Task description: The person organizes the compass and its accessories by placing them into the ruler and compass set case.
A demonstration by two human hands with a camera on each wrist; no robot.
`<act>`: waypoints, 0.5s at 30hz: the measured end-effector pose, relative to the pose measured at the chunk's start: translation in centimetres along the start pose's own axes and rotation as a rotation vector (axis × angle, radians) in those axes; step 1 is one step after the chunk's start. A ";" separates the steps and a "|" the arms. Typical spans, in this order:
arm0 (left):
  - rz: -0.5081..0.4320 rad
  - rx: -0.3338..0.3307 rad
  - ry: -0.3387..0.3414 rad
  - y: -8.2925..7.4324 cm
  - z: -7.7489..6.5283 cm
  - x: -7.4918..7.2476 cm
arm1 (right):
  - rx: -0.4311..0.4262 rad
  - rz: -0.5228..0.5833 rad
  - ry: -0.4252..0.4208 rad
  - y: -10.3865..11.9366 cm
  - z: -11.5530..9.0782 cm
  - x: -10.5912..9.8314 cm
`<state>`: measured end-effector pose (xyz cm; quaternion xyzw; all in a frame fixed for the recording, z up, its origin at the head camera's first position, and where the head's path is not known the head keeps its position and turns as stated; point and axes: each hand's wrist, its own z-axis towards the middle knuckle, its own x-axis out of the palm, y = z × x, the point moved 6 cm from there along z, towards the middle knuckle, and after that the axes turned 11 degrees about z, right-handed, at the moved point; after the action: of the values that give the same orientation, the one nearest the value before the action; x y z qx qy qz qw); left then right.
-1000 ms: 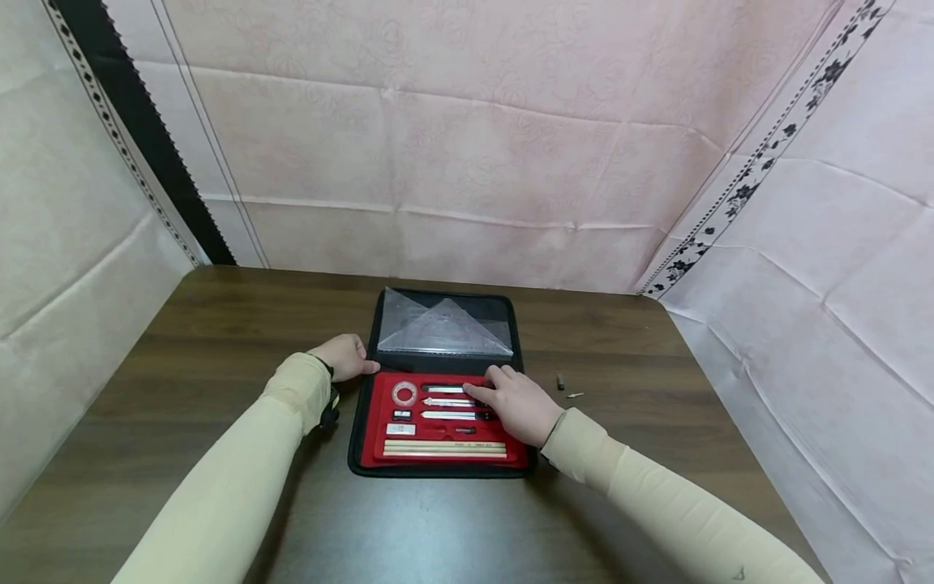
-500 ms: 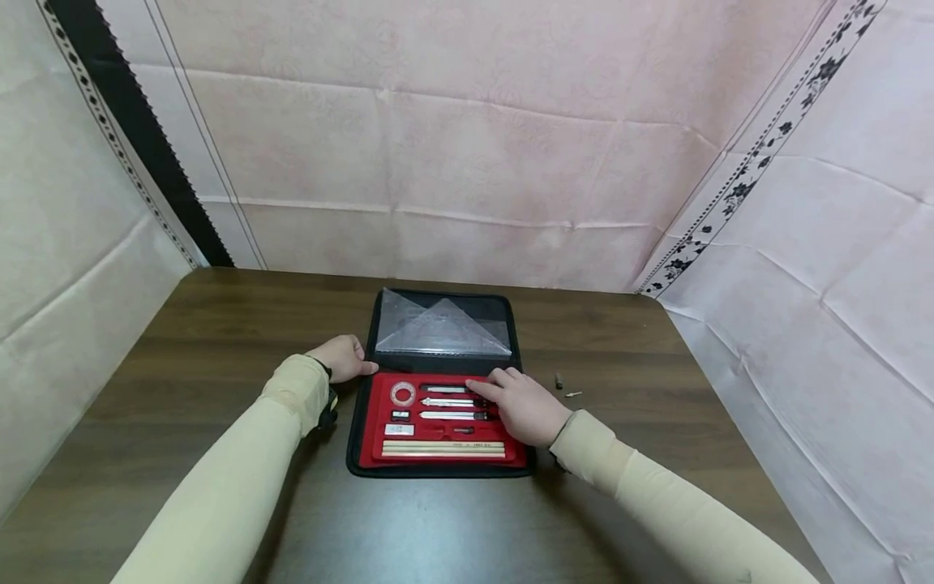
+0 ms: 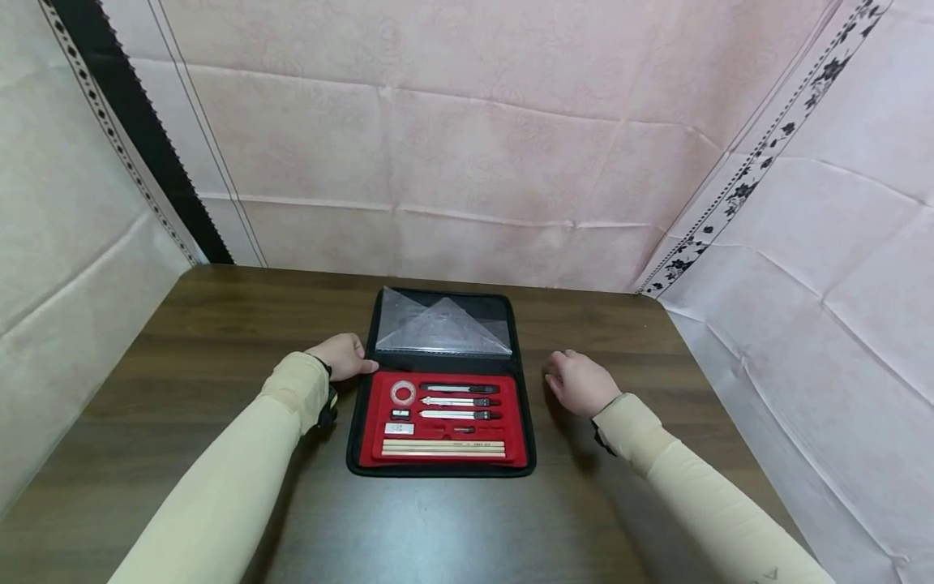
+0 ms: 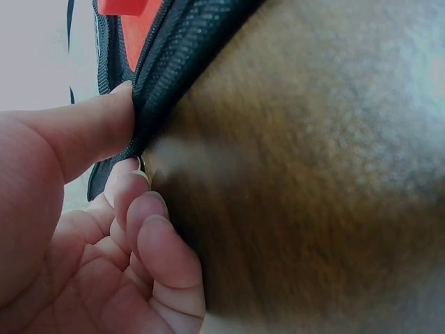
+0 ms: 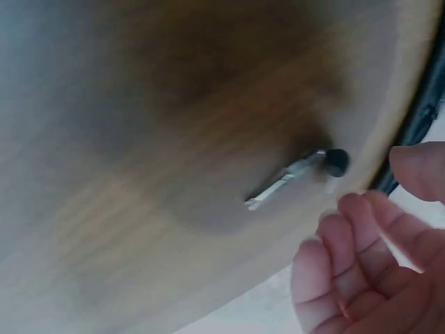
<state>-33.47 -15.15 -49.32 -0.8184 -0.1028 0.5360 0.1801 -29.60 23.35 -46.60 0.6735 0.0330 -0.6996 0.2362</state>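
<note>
A black zip case (image 3: pixel 530 438) lies unfolded on the table, with a red tray (image 3: pixel 516 442) of drawing tools in its near half. My left hand (image 3: pixel 343 355) pinches the case's left edge near the fold, the thumb on the zipper trim (image 4: pixel 156 76) and the fingers close below. To the right of the case my right hand (image 3: pixel 580 383) hovers low over the tabletop, holding nothing, its fingers loosely bent. Just off its fingertips, in the right wrist view, lie a small slim metal piece (image 5: pixel 281 184) and a small dark cylinder (image 5: pixel 337 162). The hand hides both in the head view.
The tray holds a tape roll (image 3: pixel 393 392), pale pencils (image 3: pixel 443 448), a white eraser (image 3: pixel 399 429) and silver compass-like tools (image 3: pixel 448 415). Clear set squares (image 3: pixel 445 328) sit in the far half. Cloth (image 3: pixel 438 162) hangs behind the wooden table (image 3: pixel 219 389).
My right hand has left the right side of the red tray and moved right, over the two small pieces, uncovering the tools' ends. The left hand stays at the case's edge.
</note>
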 end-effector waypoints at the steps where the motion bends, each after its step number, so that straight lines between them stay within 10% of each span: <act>1: 0.001 -0.001 0.001 0.0 0.0 0.0 | 0.014 -0.008 -0.003 -0.2 -0.1 0.0; 15: 0.007 0.001 0.002 0.1 0.1 0.0 | 0.010 -0.059 -0.026 0.0 -0.8 0.0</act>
<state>-33.59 -15.22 -49.45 -0.8191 -0.0994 0.5360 0.1787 -28.89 23.66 -46.64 0.6642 0.0464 -0.7152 0.2125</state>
